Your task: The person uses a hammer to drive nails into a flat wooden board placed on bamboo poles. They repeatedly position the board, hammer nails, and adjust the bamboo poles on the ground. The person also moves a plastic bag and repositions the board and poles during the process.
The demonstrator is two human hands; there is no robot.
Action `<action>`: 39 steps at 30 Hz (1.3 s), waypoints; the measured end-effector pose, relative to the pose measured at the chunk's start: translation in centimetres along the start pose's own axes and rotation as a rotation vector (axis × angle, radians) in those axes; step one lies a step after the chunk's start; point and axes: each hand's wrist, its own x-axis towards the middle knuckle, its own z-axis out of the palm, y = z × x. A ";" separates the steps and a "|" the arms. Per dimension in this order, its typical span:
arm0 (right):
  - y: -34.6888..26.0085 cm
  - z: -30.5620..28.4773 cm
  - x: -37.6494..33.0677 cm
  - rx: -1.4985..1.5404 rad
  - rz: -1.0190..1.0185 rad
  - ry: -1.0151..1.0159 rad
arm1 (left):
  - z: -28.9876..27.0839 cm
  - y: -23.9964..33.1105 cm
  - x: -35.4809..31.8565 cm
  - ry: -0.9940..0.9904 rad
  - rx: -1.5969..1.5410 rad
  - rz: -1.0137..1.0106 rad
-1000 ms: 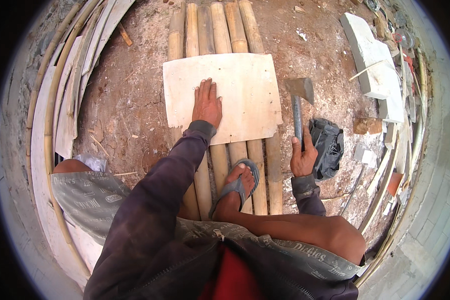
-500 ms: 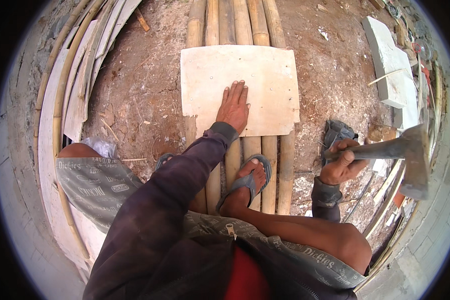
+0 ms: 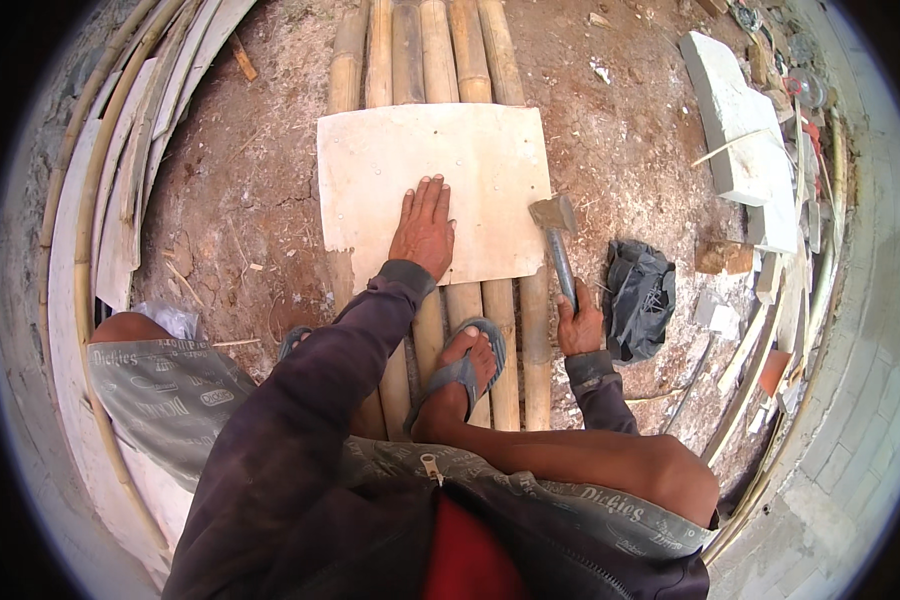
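A pale thin board (image 3: 495,165) with a ragged lower left corner lies across several bamboo poles (image 3: 438,62). Small round nail heads dot its surface. My left hand (image 3: 423,238) rests flat on the lower middle of the board, fingers stretched out. To the right of the poles, my right hand (image 3: 582,328) is closed around the handle of a hammer (image 3: 561,262). The hammer's metal head is at the board's right edge; whether it touches the board I cannot tell. Beside my right hand lies a black plastic bag (image 3: 640,325) with thin nails on it.
My sandalled foot (image 3: 458,375) stands on the poles below the board. White blocks (image 3: 735,120) and wood scraps (image 3: 770,320) line the right side. Planks and curved poles (image 3: 120,180) are stacked at the left, near a clear plastic bag (image 3: 168,320).
My right hand has swung the hammer from the far right in to the board's right edge, uncovering the black bag. The whole view has shifted slightly. My left hand keeps its place on the board.
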 end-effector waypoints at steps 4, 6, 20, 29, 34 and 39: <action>1.1 1.0 -1.0 0.492 -0.077 0.178 | -0.2 0.4 0.0 0.033 -0.019 0.004; 1.4 1.1 -1.3 0.497 -0.058 0.250 | -0.6 0.4 0.0 0.025 -0.025 -0.001; -3.1 0.6 1.9 0.454 -0.234 0.207 | -2.3 -17.4 -0.7 0.320 -0.691 -0.790; -8.3 0.7 1.4 0.614 -0.276 -0.023 | -2.3 -19.0 -0.7 0.237 -0.838 -0.823; -10.8 0.1 1.6 0.446 -0.231 -0.182 | -2.7 -18.9 -0.5 0.235 -0.768 -0.821; -12.4 1.3 3.0 0.626 -0.280 -0.107 | -3.0 -19.2 -0.6 0.149 -0.756 -0.841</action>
